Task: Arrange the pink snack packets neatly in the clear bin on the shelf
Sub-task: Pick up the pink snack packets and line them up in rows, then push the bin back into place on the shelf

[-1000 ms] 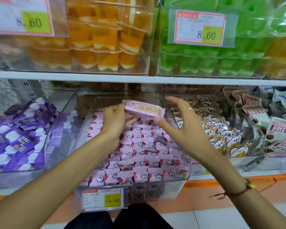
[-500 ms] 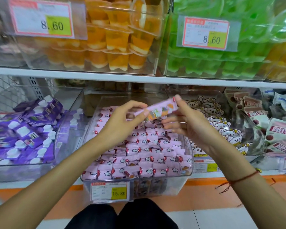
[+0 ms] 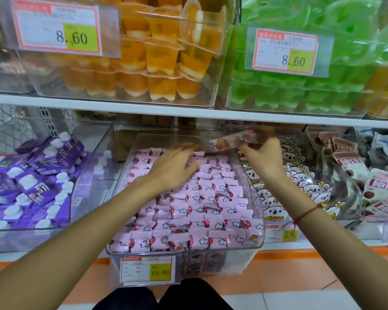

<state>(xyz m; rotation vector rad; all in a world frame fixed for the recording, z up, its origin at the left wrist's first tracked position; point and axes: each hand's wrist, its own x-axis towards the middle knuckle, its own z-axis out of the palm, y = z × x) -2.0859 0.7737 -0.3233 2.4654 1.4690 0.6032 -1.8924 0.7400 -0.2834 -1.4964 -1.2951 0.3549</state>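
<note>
**Pink packets in the centre bin, one lifted at its back right corner**

A white shelf (image 3: 143, 106) runs across the upper half of the frame. Above it, a bin of orange jelly cups (image 3: 157, 63) sits at upper centre and a bin of green jelly cups (image 3: 300, 92) at upper right, each carrying an 8.60 price tag.

Below the shelf, the clear bin (image 3: 254, 189) fills the centre of the frame, its front wall bearing a price label (image 3: 147, 269) marked 15.80. Rows of pink snack packets (image 3: 202, 211) printed with white clouds and red balloons lie packed inside it, from the front wall back toward the rear.

At left of frame, a neighbouring bin holds purple pouches (image 3: 31, 182) with white caps. At right, a bin of cartoon-bear packets (image 3: 298, 182) stands just beside the clear bin, with white and red packets (image 3: 354, 166) further right.

The left hand (image 3: 173, 166) lies palm down on the packets in the rear half of the bin, fingers spread and fairly straight, blurred at the tips. The right hand (image 3: 264, 153) is at the bin's back right corner, its fingers curled round one held packet (image 3: 233, 139), raised above the rows and tilted; both are motion-blurred. A red string bracelet (image 3: 306, 212) circles the right wrist.
</note>
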